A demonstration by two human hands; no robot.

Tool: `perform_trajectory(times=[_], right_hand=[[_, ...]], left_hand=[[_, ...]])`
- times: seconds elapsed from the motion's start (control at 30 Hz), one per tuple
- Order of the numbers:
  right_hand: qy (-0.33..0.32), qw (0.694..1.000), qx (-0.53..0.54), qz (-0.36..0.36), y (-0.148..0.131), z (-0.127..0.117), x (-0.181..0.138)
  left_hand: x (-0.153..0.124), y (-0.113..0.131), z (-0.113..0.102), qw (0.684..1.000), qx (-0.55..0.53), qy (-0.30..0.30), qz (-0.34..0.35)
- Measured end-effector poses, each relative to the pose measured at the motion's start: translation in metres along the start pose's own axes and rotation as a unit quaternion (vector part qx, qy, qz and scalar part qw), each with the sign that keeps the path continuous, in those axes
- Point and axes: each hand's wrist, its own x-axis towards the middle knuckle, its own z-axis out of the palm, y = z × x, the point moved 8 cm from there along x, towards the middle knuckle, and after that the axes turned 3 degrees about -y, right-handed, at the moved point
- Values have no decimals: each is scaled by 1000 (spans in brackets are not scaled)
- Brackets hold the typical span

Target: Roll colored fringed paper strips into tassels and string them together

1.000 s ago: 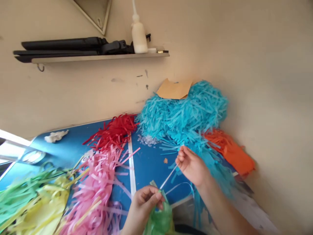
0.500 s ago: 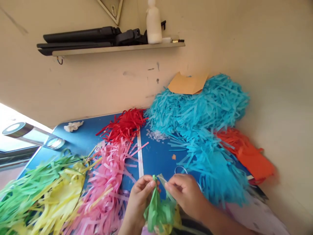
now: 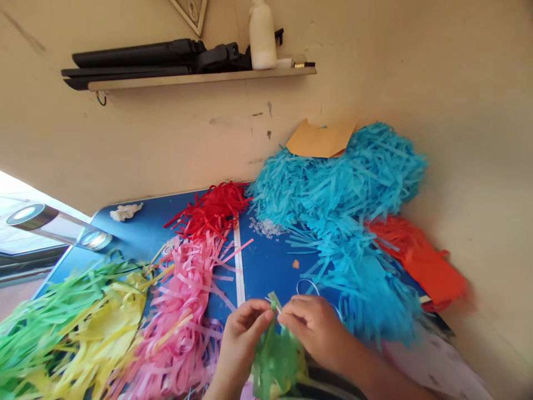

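My left hand (image 3: 240,339) pinches the top of a green paper tassel (image 3: 275,361) near the bottom middle of the view. My right hand (image 3: 314,328) is closed on the same tassel top from the right, fingers pressed against a thin pale strip (image 3: 308,286) that loops up over the blue table (image 3: 137,236). The two hands almost touch at the tassel's neck. The tassel's fringe hangs down below my hands, with some yellow showing under it.
Heaps of cut paper fringe lie on the table: blue (image 3: 337,189), red (image 3: 212,208), pink (image 3: 187,316), yellow (image 3: 104,328), green (image 3: 45,322), orange (image 3: 416,255). A shelf (image 3: 200,78) with a white bottle (image 3: 262,36) hangs on the wall. A lamp head (image 3: 54,225) juts in from the left.
A second ago my right hand was raised, pulling the pale strip taut from the tassel. It has come down to meet my left hand at the tassel top. The view shifted left.
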Motion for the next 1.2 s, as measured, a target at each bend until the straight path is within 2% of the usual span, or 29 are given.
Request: perform_trajectory(times=[0.13,0.27,0.4,0.47,0.53,0.63,0.7,0.77,0.9,0.97,1.07,1.13,1.2], right_hand=[[-20,998,-38,34,3,-1,-2],[-40,998,-37,39,3,8,-4],[18,985,-167,-35,-3,10,-3],[47,977,-192,-77,-7,3,-2],[64,989,-113,-70,-5,-13,0],[57,998,30,-26,0,-34,0],[31,999,23,-4,1,-36,-3],[17,1000,-8,24,6,-32,-7],[56,996,16,61,32,-27,-18],[11,998,1,54,44,-15,-22],[-93,992,-72,41,58,14,-25],[-128,985,-113,37,64,31,-26],[-137,980,-135,44,68,44,-24]], left_hand=[[-6,15,11,993,93,-26,69],[-12,20,16,982,167,11,93],[-17,24,19,953,266,39,138],[-18,24,22,944,287,33,159],[-17,23,28,943,287,11,165],[-16,21,37,945,282,-10,162],[-15,22,43,946,279,-18,164],[-14,23,47,946,275,-27,168],[-6,21,38,951,270,-16,151],[-1,16,29,955,264,-23,135],[6,5,15,967,231,-29,107],[8,-1,7,976,199,-17,86],[8,-5,-1,982,173,-5,72]])
